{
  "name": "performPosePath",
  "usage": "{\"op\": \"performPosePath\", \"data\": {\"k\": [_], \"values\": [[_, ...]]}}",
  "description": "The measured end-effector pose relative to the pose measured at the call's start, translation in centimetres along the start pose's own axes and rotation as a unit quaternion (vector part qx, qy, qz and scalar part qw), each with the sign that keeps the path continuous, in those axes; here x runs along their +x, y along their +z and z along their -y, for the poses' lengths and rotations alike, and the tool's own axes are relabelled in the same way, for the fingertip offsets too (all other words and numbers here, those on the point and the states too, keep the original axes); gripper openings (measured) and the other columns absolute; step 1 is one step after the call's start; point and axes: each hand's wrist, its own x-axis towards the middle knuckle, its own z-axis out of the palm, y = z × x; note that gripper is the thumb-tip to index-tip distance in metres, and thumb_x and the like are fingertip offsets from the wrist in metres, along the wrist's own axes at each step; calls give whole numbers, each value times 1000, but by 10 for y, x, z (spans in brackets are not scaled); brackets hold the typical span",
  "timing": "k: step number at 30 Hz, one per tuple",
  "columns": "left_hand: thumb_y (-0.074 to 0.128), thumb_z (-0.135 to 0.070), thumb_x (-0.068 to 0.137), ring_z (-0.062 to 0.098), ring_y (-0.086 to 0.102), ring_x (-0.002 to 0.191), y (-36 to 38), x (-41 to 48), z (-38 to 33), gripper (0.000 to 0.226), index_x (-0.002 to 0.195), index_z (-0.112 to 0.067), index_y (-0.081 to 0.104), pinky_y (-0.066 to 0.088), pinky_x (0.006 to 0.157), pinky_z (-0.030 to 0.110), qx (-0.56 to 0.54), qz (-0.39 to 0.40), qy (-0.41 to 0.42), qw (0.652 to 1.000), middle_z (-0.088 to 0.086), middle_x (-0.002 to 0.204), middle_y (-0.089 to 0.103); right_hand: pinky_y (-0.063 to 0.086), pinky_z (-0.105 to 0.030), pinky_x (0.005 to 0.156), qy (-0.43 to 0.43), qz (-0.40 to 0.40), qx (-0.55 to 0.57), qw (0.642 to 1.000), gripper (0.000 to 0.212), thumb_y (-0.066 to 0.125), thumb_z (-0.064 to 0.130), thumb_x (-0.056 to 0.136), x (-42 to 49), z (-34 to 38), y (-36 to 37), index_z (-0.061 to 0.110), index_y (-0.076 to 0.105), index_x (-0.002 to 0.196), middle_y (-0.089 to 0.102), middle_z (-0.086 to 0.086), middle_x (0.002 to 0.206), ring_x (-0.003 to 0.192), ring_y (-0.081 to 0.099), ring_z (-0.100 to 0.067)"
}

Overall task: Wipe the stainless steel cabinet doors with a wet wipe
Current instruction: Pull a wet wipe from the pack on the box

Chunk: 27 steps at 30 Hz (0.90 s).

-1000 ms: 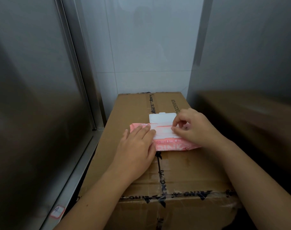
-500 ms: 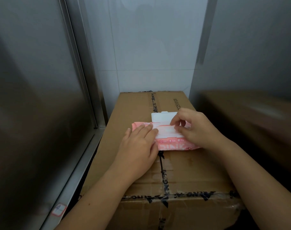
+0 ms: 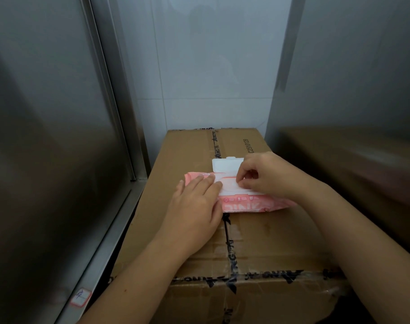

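in the head view, the wet wipe pack (image 3: pixel 246 203) is laid on the middle of the cardboard box (image 3: pixel 269 244), with its lid flap (image 3: pixel 225 165) open. it is pressed down by the flat, straight-fingered left grip (image 3: pixel 194 206). the right grip (image 3: pixel 267 176) is pinched at the opening, and whether a wipe is caught cannot be told. the pack is judged soft, light and slippery, so a wipe is best taken by its corner.

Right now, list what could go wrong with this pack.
The left grip presses only one end of the pink plastic wet-wipe pack; a hard pull may lift it off the brown cardboard box.
The right grip pinches at the opening by the open white lid; several wipes may come together.
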Motion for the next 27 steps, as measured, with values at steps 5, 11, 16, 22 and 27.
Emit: {"op": "performPosePath", "data": {"k": [5, 11, 16, 22, 27], "values": [[30, -32, 102, 8, 17, 142, 0, 0, 0, 45, 146, -26, 33, 2, 115, 33, 2, 2, 9, 1000, -8, 155, 25, 47, -29, 79, -21, 17, -37, 999, 13, 61, 12, 87, 4, 3, 1, 13, 72, 94, 55, 8, 90, 82, 50, -7], [41, -30, 86, 23, 56, 118, 6, 0, 3, 41, 115, -15, 66, 38, 100, 49, 4, -25, 16, 1000, 5, 126, 62, 47, -27, 75, -22, 28, -63, 997, 13, 55, 14, 89, 7, 6, 4, 12, 69, 90, 60, 3, 88, 81, 53, -12], [39, -30, 82, 22, 65, 104, 6, 1, 3, 41, 104, -15, 70, 48, 86, 49, 21, -51, 22, 998, 4, 112, 69, 43, -20, 69, -13, 37, -37, 999, 11, 55, 12, 88, 10, 4, 5, 11, 67, 90, 61, 4, 87, 76, 52, -9], [36, -31, 87, 22, 51, 124, 4, 0, 3, 46, 122, -15, 63, 33, 104, 48, -15, -22, 17, 999, 4, 132, 57, 42, -16, 75, -5, 37, 6, 999, 14, 59, 10, 89, 8, 3, 1, 9, 70, 97, 65, 1, 95, 85, 56, -10], [34, -30, 100, 10, 19, 142, 3, 0, 2, 44, 144, -23, 38, 4, 115, 34, -1, -4, 14, 1000, -6, 154, 28, 44, -24, 81, -16, 61, -50, 997, 17, 57, 9, 90, 11, 6, 1, 10, 71, 100, 64, 0, 99, 90, 56, -12]]}}
